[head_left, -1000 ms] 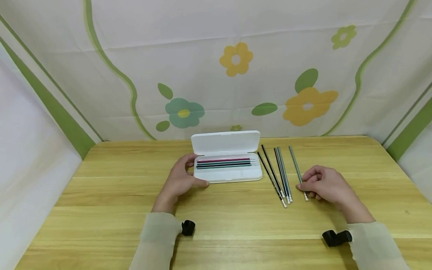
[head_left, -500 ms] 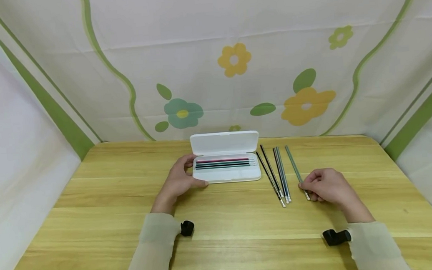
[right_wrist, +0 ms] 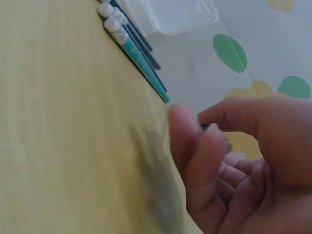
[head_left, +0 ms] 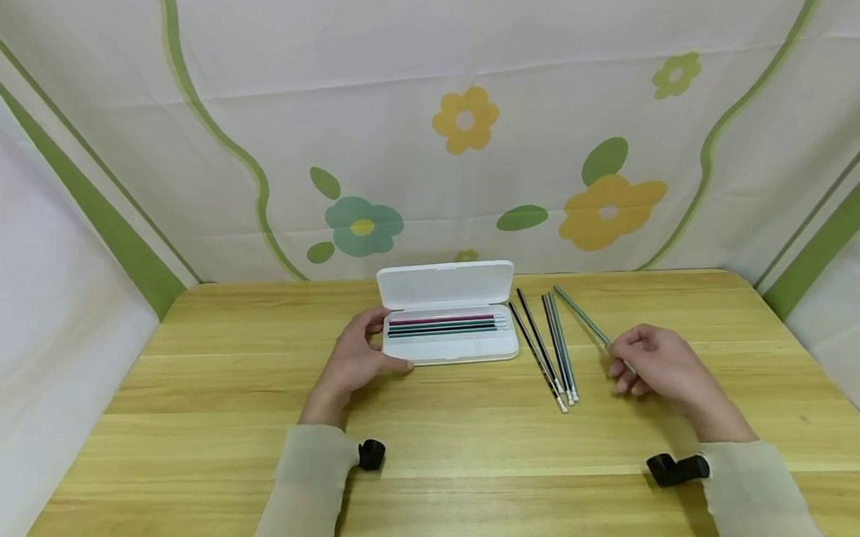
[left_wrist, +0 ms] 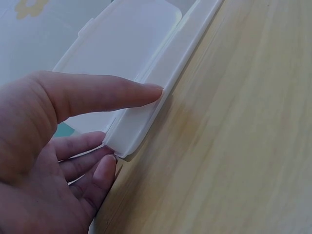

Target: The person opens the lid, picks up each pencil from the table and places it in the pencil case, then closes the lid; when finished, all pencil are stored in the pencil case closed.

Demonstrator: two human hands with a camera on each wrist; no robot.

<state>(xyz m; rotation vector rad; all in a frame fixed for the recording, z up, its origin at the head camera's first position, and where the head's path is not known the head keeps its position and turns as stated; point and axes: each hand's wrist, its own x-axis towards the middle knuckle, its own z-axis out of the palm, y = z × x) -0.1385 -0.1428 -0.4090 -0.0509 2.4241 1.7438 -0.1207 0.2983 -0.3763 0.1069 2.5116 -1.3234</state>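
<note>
The right hand (head_left: 657, 362), pinching a slim teal pencil (head_left: 581, 314), should turn it toward nine o'clock while the left hand (head_left: 355, 355) grips the white rectangular plastic case (head_left: 451, 349).

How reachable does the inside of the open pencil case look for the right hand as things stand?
Probably yes: the lid stands open, and between the pencil case and the right hand, which pinches a greenish pencil, only loose pencils lie flat.

The case (head_left: 451, 350) is white, the held pencil (head_left: 581, 314) green, the table (head_left: 491, 497) yellow wood-grained, the cloth (head_left: 361, 140) off-white with flowers (head_left: 584, 216) of orange, green and teal.
</note>
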